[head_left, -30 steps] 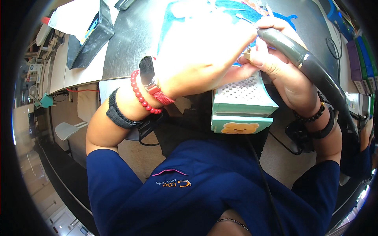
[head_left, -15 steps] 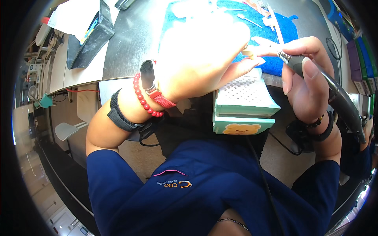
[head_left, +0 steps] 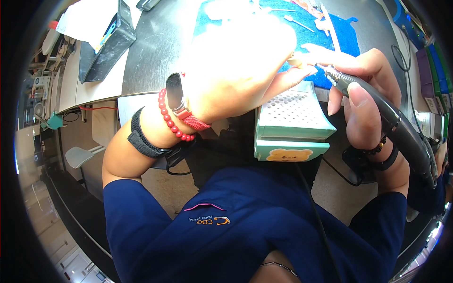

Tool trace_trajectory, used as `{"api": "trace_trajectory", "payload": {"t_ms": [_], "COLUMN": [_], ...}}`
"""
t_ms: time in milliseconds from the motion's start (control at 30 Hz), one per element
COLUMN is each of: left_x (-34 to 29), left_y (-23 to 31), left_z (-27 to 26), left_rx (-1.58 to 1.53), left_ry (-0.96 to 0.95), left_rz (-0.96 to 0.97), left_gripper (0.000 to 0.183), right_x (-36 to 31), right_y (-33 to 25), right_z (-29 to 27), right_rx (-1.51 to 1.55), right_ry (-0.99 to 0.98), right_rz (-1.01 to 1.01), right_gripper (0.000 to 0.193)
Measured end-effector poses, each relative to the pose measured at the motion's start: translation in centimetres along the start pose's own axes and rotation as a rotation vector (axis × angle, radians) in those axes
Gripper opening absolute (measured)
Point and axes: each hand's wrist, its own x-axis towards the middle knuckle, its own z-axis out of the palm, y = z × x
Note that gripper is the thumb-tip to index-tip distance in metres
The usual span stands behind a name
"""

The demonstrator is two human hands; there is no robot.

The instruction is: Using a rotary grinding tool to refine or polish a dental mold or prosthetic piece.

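Note:
Strong light washes out much of my left hand (head_left: 240, 78), which reaches over the blue towel (head_left: 347, 40). Its thumb and fingers pinch a small cream-coloured piece (head_left: 295, 61) whose exact kind is hard to make out. My right hand (head_left: 370, 101) is wrapped round a dark rotary handpiece (head_left: 394, 118) with a spring-like coil near its front. The thin tip of the handpiece points left at the cream piece; whether they touch is unclear. Below my left fingers stands a mint-green box (head_left: 292, 134) with a perforated white top and a bear picture on its front.
Small tools, among them a thin white-tipped stick (head_left: 299, 23), lie on the towel. A black bin (head_left: 108, 47) holding papers stands at the far left of the metal bench (head_left: 153, 52). Coloured folders (head_left: 432, 78) and a cable (head_left: 401, 59) are at the right.
The handpiece has turned slightly and its rear end has dropped lower. My right fingers have shifted along it, baring more of the coil and the thin tip. My left hand stays nearly still.

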Motion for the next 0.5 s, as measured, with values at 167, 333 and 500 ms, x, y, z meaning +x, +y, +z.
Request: {"api": "trace_trajectory", "payload": {"t_ms": [167,333,500], "left_x": [0.1,-0.5,0.1], "left_y": [0.1,-0.7,0.3], "left_z": [-0.2,0.4,-0.1], "left_rx": [0.072,0.041,0.134], "left_ry": [-0.079,-0.044,-0.106], "left_rz": [0.04,0.125,0.024], "left_gripper": [0.037,0.037,0.036], "right_x": [0.1,0.1,0.0], "right_y": [-0.4,-0.8,-0.9], "right_z": [0.3,0.2,0.0], "right_rx": [-0.013,-0.069,-0.16], "right_ry": [-0.01,-0.015,-0.059], "right_rz": [0.009,0.035,-0.026], "right_gripper": [0.029,0.027,0.027]}}
